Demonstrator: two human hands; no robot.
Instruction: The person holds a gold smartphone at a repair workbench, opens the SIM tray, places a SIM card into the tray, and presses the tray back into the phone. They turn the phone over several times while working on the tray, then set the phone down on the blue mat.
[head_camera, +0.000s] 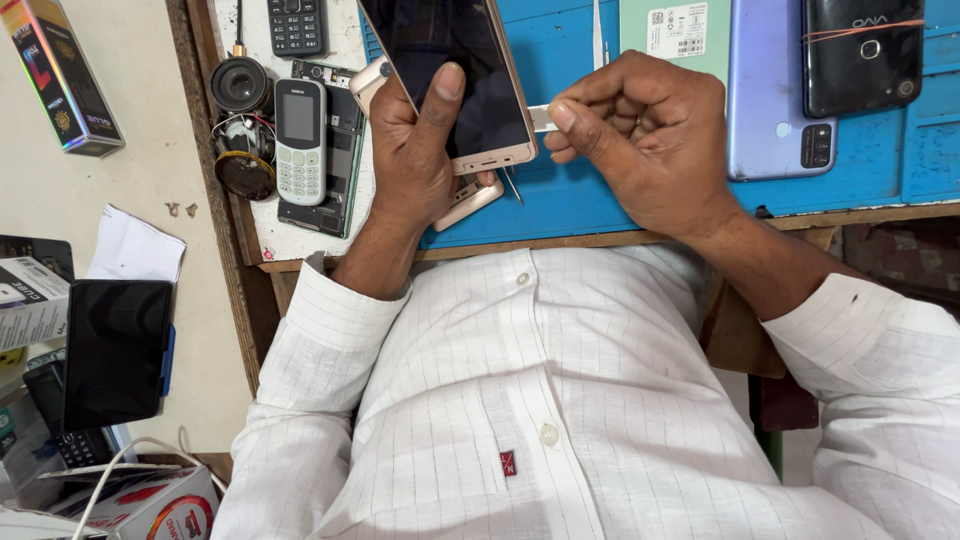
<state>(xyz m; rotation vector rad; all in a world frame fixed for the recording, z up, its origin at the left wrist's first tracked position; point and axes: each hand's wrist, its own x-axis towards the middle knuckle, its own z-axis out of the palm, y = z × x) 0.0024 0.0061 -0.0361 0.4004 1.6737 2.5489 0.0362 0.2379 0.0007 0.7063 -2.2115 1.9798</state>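
Observation:
My left hand (412, 150) grips a gold smartphone (455, 75) with a dark screen, thumb lying across the glass. The phone is raised above the blue work mat (570, 200). My right hand (645, 135) pinches a small white tray-like piece (541, 118) between thumb and forefinger, right at the phone's side edge. A second pale gold phone or back cover (468, 200) lies under my left hand. A thin metal pin (513, 187) rests on the mat just below the phone.
A grey keypad phone (300, 140) lies on a dark circuit board at the left, beside a small speaker (240, 85) and a wired part. A lilac phone (775, 90) and a black phone (862, 55) with a rubber band lie at the right. Boxes and a black tablet (115, 350) sit at the left.

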